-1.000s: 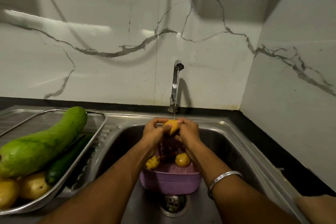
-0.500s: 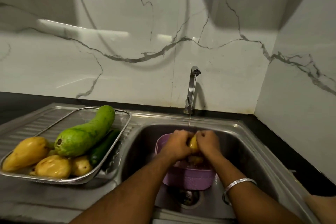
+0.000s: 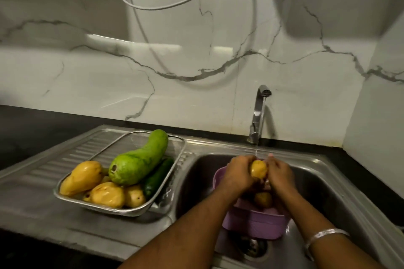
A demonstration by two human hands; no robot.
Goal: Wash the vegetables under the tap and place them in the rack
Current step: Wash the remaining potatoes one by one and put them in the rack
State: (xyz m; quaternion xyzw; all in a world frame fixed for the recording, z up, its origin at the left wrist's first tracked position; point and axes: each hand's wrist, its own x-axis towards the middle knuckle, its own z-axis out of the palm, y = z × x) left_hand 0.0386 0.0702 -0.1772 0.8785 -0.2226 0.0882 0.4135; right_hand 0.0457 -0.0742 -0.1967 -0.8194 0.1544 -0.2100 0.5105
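The small yellow potato sits between my two hands above the sink, right under the thin stream of water falling from the tap; my left hand curls its fingers round the potato's left side, and my right hand wraps round the other side, so both hold it together; directly below my hands stands a purple plastic basket on the sink floor, with another yellowish potato lying in it; a silver bangle circles my right wrist; the drain shows just in front of the basket; to the left, on the ribbed draining board, rests the wire rack, and in it a big pale green gourd lies slantwise over a dark green cucumber, with several yellow vegetables piled at the near end; behind everything rises the white marble wall, and white cables loop down across it.
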